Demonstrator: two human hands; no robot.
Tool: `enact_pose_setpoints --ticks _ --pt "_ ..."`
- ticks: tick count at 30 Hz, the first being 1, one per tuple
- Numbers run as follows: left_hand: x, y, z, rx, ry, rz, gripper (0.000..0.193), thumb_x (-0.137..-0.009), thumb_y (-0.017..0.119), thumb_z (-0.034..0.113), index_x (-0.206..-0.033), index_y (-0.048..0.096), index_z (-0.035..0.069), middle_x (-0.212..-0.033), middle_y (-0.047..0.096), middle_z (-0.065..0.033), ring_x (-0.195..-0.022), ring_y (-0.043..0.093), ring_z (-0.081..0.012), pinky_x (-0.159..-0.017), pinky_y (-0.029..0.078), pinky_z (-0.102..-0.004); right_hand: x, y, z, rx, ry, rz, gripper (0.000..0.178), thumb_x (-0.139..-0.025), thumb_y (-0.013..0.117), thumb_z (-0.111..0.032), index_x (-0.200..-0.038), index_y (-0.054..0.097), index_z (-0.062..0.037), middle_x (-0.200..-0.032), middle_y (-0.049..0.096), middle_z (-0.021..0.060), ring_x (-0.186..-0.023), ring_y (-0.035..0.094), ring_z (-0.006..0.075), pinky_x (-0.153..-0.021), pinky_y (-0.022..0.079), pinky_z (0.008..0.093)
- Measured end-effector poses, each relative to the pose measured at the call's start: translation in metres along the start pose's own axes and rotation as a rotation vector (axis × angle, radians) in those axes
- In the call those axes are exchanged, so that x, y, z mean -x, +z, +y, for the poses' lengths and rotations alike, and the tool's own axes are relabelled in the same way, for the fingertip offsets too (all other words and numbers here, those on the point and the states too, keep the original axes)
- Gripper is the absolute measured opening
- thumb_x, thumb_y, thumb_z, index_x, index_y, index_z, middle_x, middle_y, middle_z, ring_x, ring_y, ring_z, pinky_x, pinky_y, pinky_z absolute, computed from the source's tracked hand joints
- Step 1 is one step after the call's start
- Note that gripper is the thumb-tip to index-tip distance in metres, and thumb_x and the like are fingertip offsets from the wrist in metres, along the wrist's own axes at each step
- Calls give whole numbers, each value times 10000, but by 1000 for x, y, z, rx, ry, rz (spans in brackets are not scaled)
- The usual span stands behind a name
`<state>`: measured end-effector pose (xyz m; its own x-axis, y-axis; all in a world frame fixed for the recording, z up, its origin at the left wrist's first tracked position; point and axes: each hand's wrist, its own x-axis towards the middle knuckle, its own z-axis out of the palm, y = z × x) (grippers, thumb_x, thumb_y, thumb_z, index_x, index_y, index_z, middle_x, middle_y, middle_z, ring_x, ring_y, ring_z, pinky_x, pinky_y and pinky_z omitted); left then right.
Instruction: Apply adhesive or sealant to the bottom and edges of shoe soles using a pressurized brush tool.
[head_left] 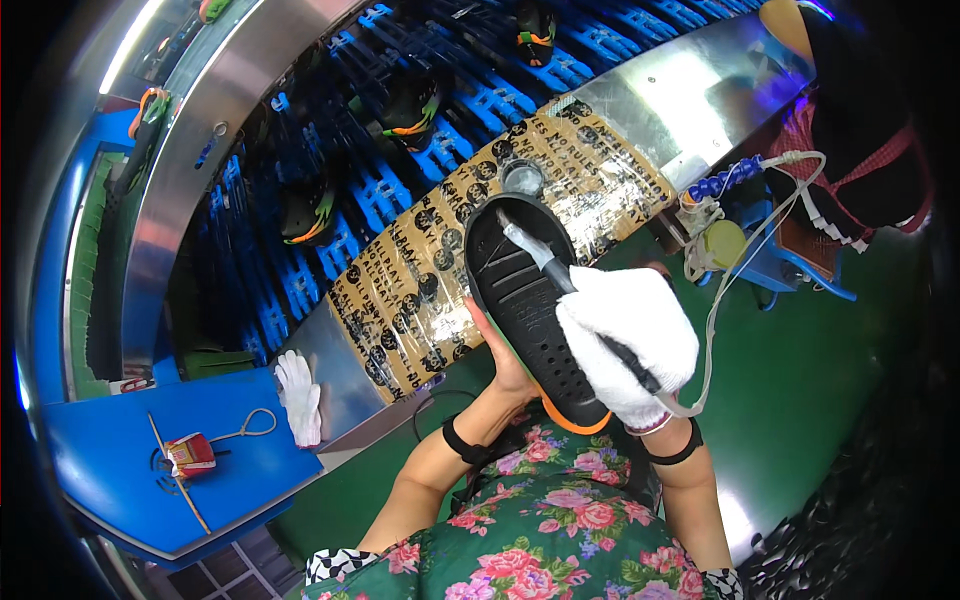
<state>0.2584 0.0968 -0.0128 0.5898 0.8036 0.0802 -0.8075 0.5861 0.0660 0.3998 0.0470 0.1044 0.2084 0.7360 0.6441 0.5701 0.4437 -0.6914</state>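
1. Centre of the frame: the left hand [503,352], bare, grasps a black shoe sole [525,300] from underneath, tread side up, with an orange edge showing at its lower end.
2. The right hand [630,340] wears a white glove and is clenched around a thin applicator tool [560,275] — its pale tip rests on the upper part of the sole, and a clear hose [712,320] runs from the tool's rear up toward the right of the frame.
3. Just above the sole's upper end sits a small round pot [522,178] on a tape-covered metal ledge [420,290].
4. Upper left to upper centre: a blue slatted conveyor [480,100] carries several black shoes [308,210] with orange trim.
5. Lower left: a spare white glove [298,395] lies at the edge of a blue table [110,460] — a small red object [190,455] and a stick lie on that table.
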Motion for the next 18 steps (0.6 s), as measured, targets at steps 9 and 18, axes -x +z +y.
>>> enact_pose_setpoints --ticks 9,18 --pt "12 -47 25 -786 -33 315 911 -926 239 832 -1472 443 132 -1379 558 -50 -1201 557 -201 -1070 439 -370 21 9 -3 -61 28 -146 360 -782 749 -26 -1139 749 -71 -1125 737 126 -984 700 282 -813 556 383" --pt "2 -34 13 -339 -196 -54 1058 -856 248 904 -1471 444 65 -1303 626 -105 -1137 618 -265 -1046 470 -431 15 6 0 -283 127 -17 232 -754 808 -64 -983 777 -75 -979 757 92 -848 711 251 -715 565 350"
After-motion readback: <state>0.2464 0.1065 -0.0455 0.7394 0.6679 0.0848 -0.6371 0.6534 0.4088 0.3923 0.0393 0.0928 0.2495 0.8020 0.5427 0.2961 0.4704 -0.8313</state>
